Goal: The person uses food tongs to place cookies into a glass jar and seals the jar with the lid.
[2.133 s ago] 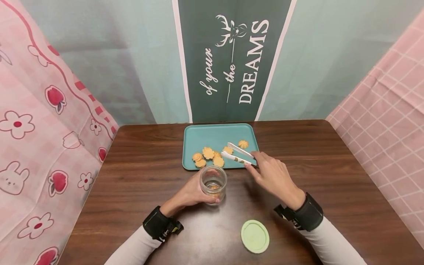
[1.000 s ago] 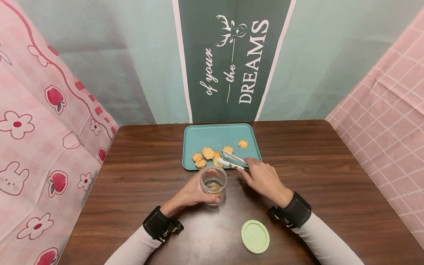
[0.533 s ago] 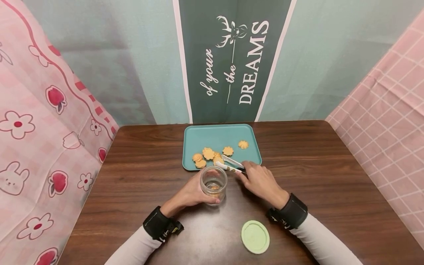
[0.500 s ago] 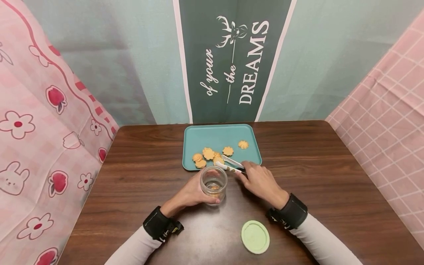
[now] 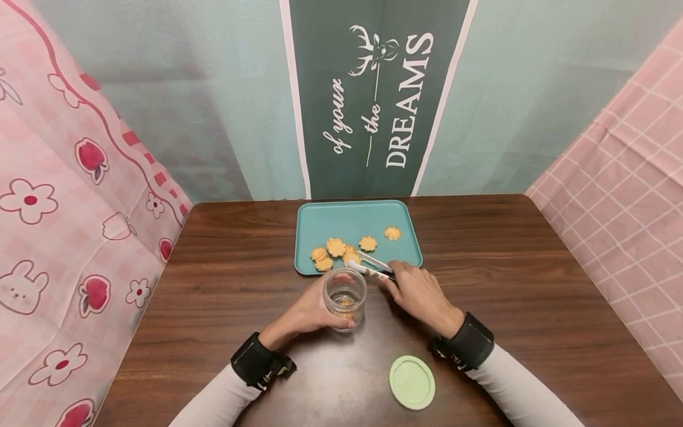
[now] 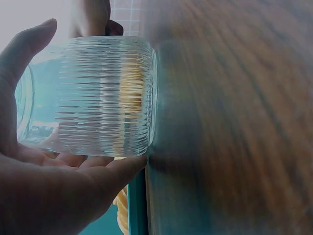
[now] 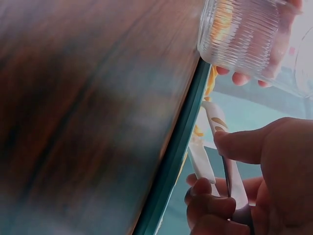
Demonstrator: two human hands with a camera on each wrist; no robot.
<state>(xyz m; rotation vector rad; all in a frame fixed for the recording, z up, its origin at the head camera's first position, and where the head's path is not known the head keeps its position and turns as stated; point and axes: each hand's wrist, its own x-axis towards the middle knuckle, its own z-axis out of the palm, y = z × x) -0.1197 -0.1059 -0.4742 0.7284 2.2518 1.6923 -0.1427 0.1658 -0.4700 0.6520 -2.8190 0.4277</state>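
Observation:
My left hand (image 5: 312,308) grips a clear ribbed glass jar (image 6: 102,98), which stands on the table in front of the tray. A cookie (image 6: 131,90) lies at the bottom of the jar. My right hand (image 5: 421,293) holds white-tipped tongs (image 5: 368,270) between thumb and fingers. The tongs' arms are apart, with their tips around or against a cookie (image 5: 351,258) near the tray's front edge; whether they pinch it I cannot tell. Several more flower-shaped cookies (image 5: 336,247) lie on the teal tray (image 5: 341,216).
A pale green round lid (image 5: 412,382) lies on the brown wooden table (image 5: 240,249), between the forearms. Patterned curtains stand at the back, left and right. One cookie (image 5: 392,233) sits apart at the tray's right.
The right hand has moved left and slightly toward me, bringing the tongs from the right-hand cookies to one near the jar. Left hand and jar have stayed put.

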